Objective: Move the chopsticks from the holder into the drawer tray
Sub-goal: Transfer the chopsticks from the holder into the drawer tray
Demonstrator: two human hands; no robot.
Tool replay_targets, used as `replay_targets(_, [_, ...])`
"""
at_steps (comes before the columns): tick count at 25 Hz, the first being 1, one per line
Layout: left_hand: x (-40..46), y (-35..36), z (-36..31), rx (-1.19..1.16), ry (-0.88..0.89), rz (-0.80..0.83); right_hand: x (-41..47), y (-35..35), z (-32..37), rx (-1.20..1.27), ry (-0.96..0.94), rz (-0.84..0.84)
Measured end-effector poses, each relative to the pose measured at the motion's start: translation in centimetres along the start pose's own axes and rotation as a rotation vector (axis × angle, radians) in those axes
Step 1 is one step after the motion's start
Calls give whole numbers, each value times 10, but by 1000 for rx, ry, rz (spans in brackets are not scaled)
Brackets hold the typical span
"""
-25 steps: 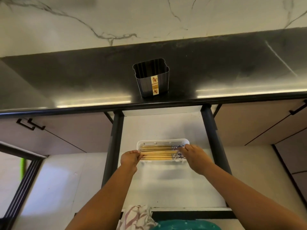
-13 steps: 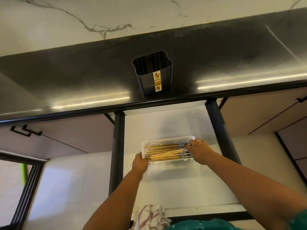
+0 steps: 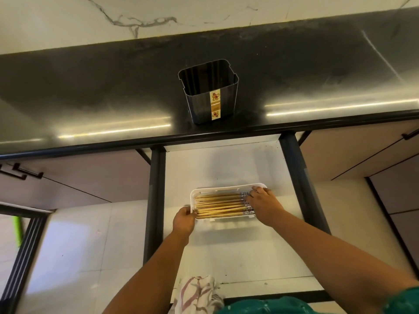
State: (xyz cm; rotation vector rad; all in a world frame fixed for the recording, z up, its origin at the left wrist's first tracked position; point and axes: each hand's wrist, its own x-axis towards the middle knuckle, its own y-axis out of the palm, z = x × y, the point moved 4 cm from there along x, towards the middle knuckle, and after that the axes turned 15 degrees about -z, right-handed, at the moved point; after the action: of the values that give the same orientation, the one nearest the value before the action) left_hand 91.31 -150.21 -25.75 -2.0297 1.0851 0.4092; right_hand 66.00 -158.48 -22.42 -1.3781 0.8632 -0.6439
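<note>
Where the view meets the person's body at six o'clock, a green garment (image 3: 267, 308) fills the bottom edge, and a white cloth with reddish stripes (image 3: 197, 293) hangs just to its left, over the front of the open drawer (image 3: 238, 252). Both forearms reach up from there toward the centre. The left hand (image 3: 184, 219) grips the left end of the white tray (image 3: 226, 190), fingers curled around its rim at about nine o'clock of the tray. The right hand (image 3: 264, 203) lies over the tray's right end at three o'clock, fingers spread and pressing down on the patterned ends of the chopsticks (image 3: 218, 205); whether it pinches any of them cannot be told. The chopsticks lie flat in the tray in a side-by-side bundle, running left to right, and the tray sits on the pale drawer floor between two dark drawer rails. Further off, toward twelve o'clock, the dark glossy countertop (image 3: 90, 87) spans the view, and the dark ribbed holder (image 3: 210, 103) stands upright near its front edge, with a yellow label down its face. Beyond it rises a white marbled wall (image 3: 68, 21).
</note>
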Motion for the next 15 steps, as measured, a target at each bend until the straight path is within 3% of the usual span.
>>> replay_targets(3, [-1,1,-1,1,9,-10,0,7,15,134,-2,-5])
replay_targets(7, [-1,0,-2,28,8,-29,-12,18,42,358,87,166])
replay_targets(9, [-2,1,-3,36,15,-20,-17,11,41,375,107,33])
replay_targets(11, [-3,-1,-4,52,36,-15,-18,-5,26,394,194,-287])
replay_targets(13, [-3,-4,-6,98,66,-25,-24,-13,-6,468,505,-547])
replay_targets(15, [0,-6,-11,118,95,-13,-29,-4,-39,757,996,-461])
